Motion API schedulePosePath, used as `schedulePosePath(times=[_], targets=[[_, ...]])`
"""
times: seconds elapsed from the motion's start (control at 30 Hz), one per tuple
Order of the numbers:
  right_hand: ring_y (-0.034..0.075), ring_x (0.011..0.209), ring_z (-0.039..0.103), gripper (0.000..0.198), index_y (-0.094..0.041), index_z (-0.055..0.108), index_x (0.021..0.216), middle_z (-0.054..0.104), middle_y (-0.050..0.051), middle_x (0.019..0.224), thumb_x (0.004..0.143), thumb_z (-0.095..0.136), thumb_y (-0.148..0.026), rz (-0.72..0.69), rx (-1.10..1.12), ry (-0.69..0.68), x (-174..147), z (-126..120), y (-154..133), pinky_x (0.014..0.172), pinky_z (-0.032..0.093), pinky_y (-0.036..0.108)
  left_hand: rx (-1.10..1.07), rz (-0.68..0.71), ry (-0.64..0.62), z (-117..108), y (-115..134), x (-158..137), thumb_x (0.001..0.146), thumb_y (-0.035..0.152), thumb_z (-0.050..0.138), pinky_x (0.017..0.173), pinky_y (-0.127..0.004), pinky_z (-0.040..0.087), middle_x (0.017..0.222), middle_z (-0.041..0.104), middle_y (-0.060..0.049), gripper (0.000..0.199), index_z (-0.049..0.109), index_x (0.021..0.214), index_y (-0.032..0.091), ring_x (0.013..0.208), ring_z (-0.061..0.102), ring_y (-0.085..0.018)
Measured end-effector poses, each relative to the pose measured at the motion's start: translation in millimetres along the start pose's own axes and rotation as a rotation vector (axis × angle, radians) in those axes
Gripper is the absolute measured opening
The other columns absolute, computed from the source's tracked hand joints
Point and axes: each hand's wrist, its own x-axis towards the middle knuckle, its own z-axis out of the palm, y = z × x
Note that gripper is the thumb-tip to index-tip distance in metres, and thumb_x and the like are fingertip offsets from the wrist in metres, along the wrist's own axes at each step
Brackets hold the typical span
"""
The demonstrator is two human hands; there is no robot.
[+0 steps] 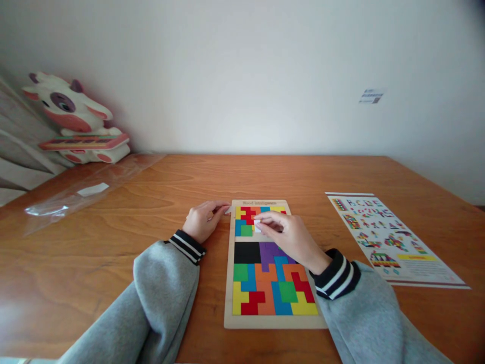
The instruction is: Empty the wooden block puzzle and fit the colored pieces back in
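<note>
Head view. The wooden worktop (182,174) carries a puzzle board (228,303) between its left and right edges, nearer the near edge than the far one. The long sides of the board run from near to far.

Right hand (290,236): positioned over the upper part of the board. Thumb and forefinger are closed in a pinch on a small white piece (257,226). The piece is in front of the board's upper section; whether it touches the surface cannot be told.

Left hand (202,221): positioned beside the board's far left corner, fingers bent and directed at that corner. A small pale item (228,210) shows at the fingertips; whether it is gripped, and how far the fingers are parted, cannot be told.

Board contents: coloured blocks (265,290) fill the near section. A black area (247,253) adjoins the left rim midway along, with purple blocks (268,253) to its right. A pale band separates these from the blocks at the far end.

Surroundings: a printed sheet (413,270) lies toward the worktop's right edge. A cow-shaped toy keyboard (85,143) stands at the far left corner, with a clear plastic bag (56,211) along the left edge.
</note>
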Motion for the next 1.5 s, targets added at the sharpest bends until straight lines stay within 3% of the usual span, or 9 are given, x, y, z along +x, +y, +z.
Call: schedulePosePath(times=[0.3, 0.67, 1.03, 1.27, 1.5], targets=[[0.017, 0.075, 0.074, 0.018, -0.019, 0.074, 0.097, 0.078, 0.006, 0.090, 0.086, 0.065, -0.031, 0.054, -0.046, -0.008, -0.4, -2.1, 3.1, 0.069, 0.061, 0.028, -0.033, 0.260, -0.034, 12.4, 13.7, 6.2, 0.096, 0.028, 0.057, 0.069, -0.022, 0.055, 0.085, 0.075, -0.004, 0.016, 0.070, 0.095, 0.018, 0.073, 0.069, -0.013], [0.014, 0.068, 0.067, 0.016, -0.022, 0.076, 0.094, 0.076, 0.003, 0.083, 0.089, 0.063, -0.030, -0.057, -0.383, -0.043, -2.3, -4.3, -4.7, 0.066, 0.054, 0.026, -0.076, 0.344, -0.109, 10.8, 11.8, 4.1, 0.097, 0.025, 0.055, 0.069, -0.025, 0.056, 0.082, 0.074, -0.004, 0.016, 0.070, 0.099, 0.018, 0.072, 0.067, -0.014], [0.012, 0.068, 0.061, 0.010, -0.020, 0.072, 0.091, 0.069, 0.004, 0.091, 0.090, 0.063, -0.023, -0.099, -0.403, -0.136, -5.7, -4.7, -0.5, 0.065, 0.051, 0.025, -0.030, 0.417, -0.147, 4.6, 18.9, 3.6, 0.097, 0.022, 0.056, 0.067, -0.024, 0.056, 0.080, 0.073, -0.004, 0.014, 0.069, 0.099, 0.016, 0.070, 0.066, -0.014], [0.015, 0.073, 0.066, 0.017, -0.021, 0.070, 0.103, 0.074, 0.004, 0.091, 0.093, 0.057, -0.025, -0.095, -0.364, -0.127, -6.4, -2.0, -6.1, 0.070, 0.054, 0.029, -0.042, 0.426, -0.160, 3.4, 20.1, 4.2, 0.098, 0.024, 0.053, 0.069, -0.025, 0.057, 0.082, 0.074, -0.005, 0.018, 0.070, 0.101, 0.017, 0.072, 0.068, -0.014], [0.016, 0.082, 0.069, 0.019, -0.023, 0.070, 0.102, 0.076, 0.003, 0.095, 0.094, 0.053, -0.024, -0.140, -0.381, -0.089, -6.8, -4.1, -6.9, 0.075, 0.055, 0.029, -0.048, 0.442, -0.130, 1.0, 18.7, 3.8, 0.098, 0.024, 0.053, 0.071, -0.023, 0.059, 0.084, 0.074, -0.005, 0.020, 0.071, 0.103, 0.018, 0.074, 0.068, -0.013]])
